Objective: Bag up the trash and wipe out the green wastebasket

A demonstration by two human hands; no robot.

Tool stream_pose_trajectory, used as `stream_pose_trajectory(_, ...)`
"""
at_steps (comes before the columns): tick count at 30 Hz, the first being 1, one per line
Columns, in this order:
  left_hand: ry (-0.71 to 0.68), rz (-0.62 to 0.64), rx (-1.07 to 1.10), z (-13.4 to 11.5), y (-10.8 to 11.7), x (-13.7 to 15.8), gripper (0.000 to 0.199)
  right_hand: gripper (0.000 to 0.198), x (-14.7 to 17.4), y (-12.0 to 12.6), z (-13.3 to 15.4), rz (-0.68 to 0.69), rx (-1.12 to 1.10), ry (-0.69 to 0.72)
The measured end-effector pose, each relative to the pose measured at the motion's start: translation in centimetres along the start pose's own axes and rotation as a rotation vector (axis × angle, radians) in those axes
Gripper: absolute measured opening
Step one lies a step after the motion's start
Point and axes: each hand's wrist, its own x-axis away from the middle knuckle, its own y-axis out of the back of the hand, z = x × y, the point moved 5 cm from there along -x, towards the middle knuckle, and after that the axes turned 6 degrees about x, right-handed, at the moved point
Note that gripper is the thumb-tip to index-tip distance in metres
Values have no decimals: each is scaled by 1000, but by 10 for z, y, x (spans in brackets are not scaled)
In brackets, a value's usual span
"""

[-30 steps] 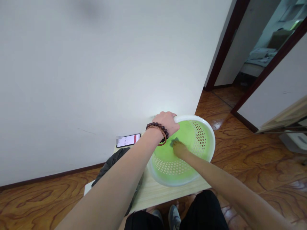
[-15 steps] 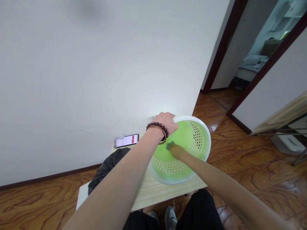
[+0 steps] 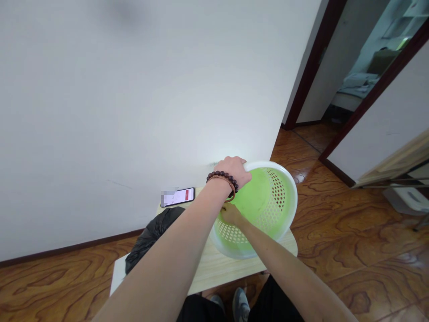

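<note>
A green plastic basket (image 3: 254, 192) with a white rim and perforated sides is tilted on the small wooden table (image 3: 214, 268). My left hand (image 3: 233, 170), wearing a beaded bracelet, is closed over the far rim of the basket. Inside, my right hand (image 3: 231, 213) presses against the left part of the green inner surface, its fingers closed and partly behind my left forearm. The grey-blue cloth seen in that hand a moment ago is now hidden from sight.
A phone (image 3: 177, 197) with a lit screen lies at the table's back left, beside a black plastic bag (image 3: 150, 235). A white wall (image 3: 134, 112) rises directly behind the table. At the right are a doorway and a white plastic stool (image 3: 405, 199) on the wooden floor.
My right hand has moved left across the basket's inside, from near its middle to beneath my left forearm, taking the cloth out of view. My left hand keeps hold of the rim.
</note>
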Motion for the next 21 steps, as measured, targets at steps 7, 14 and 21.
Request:
stream_pose_trajectory(7, -8, -43, -10, 1, -2, -3, 34, 34, 19, 42, -83, -53, 230, -192)
stream_pose_trajectory(14, 11, -21, 2, 1, 0, -2, 34, 38, 14, -5, 6, -16, 70, -111)
stream_pose_trajectory(21, 7, -46, 22, 3, 0, -1, 34, 38, 28, 25, -69, -8, 191, -75)
